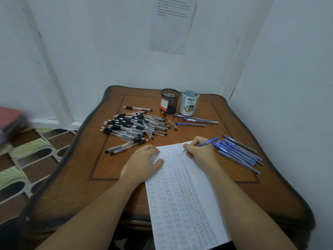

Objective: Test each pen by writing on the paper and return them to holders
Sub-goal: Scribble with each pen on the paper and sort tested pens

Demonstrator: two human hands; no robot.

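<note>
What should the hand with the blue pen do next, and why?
Probably write a short word near the top of the paper: the right hand holds a blue pen with its tip there, and the left hand presses the sheet flat.

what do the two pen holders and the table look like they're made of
The black holder looks like matte metal wire mesh: its wall is a see-through lattice. The pale blue holder looks like smooth plastic, perhaps card: opaque, with a printed label. The table looks like varnished brown wood: soft sheen and a dark inlaid line.
</note>
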